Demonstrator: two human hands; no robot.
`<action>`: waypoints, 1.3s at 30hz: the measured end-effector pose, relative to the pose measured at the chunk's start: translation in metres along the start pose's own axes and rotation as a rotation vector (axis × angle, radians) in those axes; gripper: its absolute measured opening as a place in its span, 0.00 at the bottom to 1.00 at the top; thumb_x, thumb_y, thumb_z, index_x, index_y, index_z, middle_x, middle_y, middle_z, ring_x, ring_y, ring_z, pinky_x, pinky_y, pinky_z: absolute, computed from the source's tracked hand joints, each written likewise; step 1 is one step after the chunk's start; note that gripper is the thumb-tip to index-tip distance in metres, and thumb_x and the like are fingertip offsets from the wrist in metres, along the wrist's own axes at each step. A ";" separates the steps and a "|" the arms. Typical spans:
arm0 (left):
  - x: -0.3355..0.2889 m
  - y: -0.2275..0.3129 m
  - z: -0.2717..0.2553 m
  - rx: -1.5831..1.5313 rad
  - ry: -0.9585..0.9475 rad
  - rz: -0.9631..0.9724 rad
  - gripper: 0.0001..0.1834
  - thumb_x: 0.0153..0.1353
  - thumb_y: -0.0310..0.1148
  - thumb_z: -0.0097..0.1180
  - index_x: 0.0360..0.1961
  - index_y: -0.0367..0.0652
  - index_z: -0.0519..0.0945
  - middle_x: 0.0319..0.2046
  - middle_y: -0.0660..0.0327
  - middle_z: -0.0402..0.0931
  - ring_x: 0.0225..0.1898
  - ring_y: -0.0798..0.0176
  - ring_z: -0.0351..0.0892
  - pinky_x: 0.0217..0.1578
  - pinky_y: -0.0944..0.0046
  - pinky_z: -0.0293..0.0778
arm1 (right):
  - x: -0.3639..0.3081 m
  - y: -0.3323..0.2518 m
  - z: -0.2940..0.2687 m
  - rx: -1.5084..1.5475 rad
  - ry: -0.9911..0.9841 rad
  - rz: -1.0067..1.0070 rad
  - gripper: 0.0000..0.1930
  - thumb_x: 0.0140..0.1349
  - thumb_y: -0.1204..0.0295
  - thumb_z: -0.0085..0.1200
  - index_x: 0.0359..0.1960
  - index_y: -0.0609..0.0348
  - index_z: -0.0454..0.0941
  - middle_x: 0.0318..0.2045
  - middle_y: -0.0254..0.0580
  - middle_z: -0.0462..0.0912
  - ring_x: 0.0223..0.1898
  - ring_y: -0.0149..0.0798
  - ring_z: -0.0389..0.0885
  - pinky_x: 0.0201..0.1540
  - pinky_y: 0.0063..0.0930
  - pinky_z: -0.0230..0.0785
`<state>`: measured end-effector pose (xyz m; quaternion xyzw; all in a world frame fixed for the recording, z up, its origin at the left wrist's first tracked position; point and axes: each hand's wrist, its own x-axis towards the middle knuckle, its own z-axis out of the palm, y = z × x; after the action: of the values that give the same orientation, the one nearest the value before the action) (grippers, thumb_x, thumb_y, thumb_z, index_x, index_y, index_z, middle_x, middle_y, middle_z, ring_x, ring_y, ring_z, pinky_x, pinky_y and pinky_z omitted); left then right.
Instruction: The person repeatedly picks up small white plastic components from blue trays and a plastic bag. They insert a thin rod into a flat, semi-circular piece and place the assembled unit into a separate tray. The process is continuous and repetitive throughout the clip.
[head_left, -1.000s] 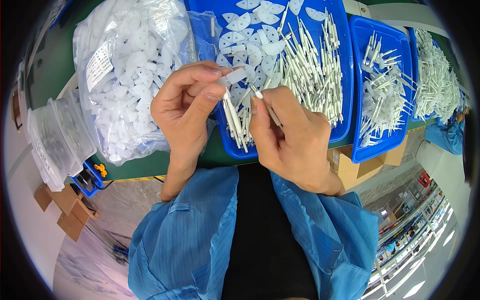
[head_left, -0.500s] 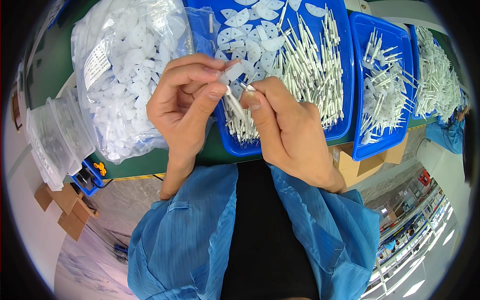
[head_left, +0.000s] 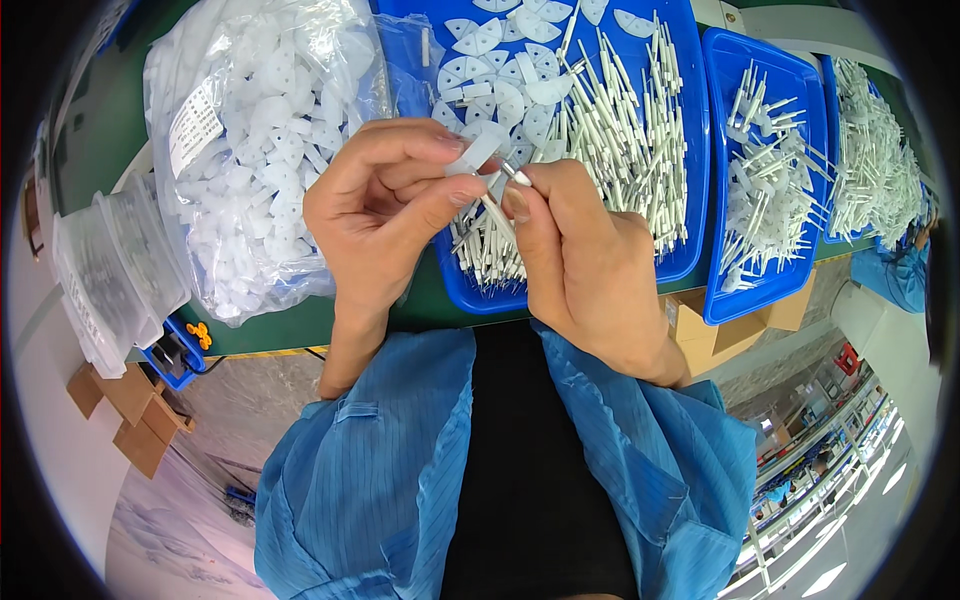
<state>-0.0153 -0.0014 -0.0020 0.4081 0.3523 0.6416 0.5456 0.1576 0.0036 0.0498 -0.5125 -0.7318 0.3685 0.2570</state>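
Note:
My left hand point(head_left: 375, 205) pinches a translucent white plastic piece point(head_left: 484, 147) between thumb and fingertips. A white rod point(head_left: 497, 214) slants down from beside that thumb; whether it is joined to the piece I cannot tell. Closed around a thin white rod with a metal end point(head_left: 513, 173), my right hand point(head_left: 590, 250) holds that end close to the plastic piece. Both hands are above the near edge of a large blue tray point(head_left: 697, 150), which carries fan-shaped white pieces point(head_left: 478, 38) at its left and many white rods point(head_left: 640, 130) at its right.
A clear bag point(head_left: 270, 150) full of white plastic pieces lies left of the tray. Further left are stacked clear containers point(head_left: 110, 260). A smaller blue tray point(head_left: 715, 250) of rods with pieces attached stands right, above a cardboard box point(head_left: 705, 340). Another person's sleeve point(head_left: 895, 272) shows far right.
Both hands have shifted slightly to the right. The plastic piece has turned in my left fingers, and its broad face shows differently. The right hand keeps its grip on the rod.

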 end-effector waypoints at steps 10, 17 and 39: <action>-0.001 -0.007 -0.004 0.052 0.023 0.066 0.13 0.56 0.12 0.63 0.43 0.28 0.78 0.46 0.46 0.78 0.47 0.59 0.83 0.48 0.66 0.82 | 0.000 0.007 0.003 -0.084 0.066 -0.155 0.08 0.66 0.70 0.60 0.38 0.57 0.72 0.11 0.35 0.72 0.10 0.36 0.75 0.12 0.32 0.63; 0.001 -0.002 -0.004 0.105 -0.071 0.068 0.15 0.54 0.12 0.65 0.43 0.28 0.79 0.45 0.47 0.78 0.46 0.61 0.82 0.47 0.67 0.81 | 0.005 0.010 0.002 -0.061 0.054 -0.172 0.07 0.67 0.70 0.58 0.40 0.58 0.74 0.12 0.36 0.73 0.13 0.39 0.77 0.14 0.33 0.65; -0.003 0.008 0.008 0.477 -0.027 0.352 0.17 0.43 0.24 0.77 0.36 0.32 0.85 0.35 0.52 0.84 0.36 0.59 0.85 0.37 0.66 0.80 | 0.014 0.038 0.010 -0.005 0.137 -0.504 0.13 0.53 0.75 0.65 0.39 0.61 0.77 0.23 0.40 0.76 0.23 0.43 0.77 0.26 0.36 0.70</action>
<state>-0.0114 -0.0056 0.0081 0.5881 0.4096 0.6199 0.3195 0.1664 0.0215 0.0129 -0.3387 -0.8180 0.2554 0.3885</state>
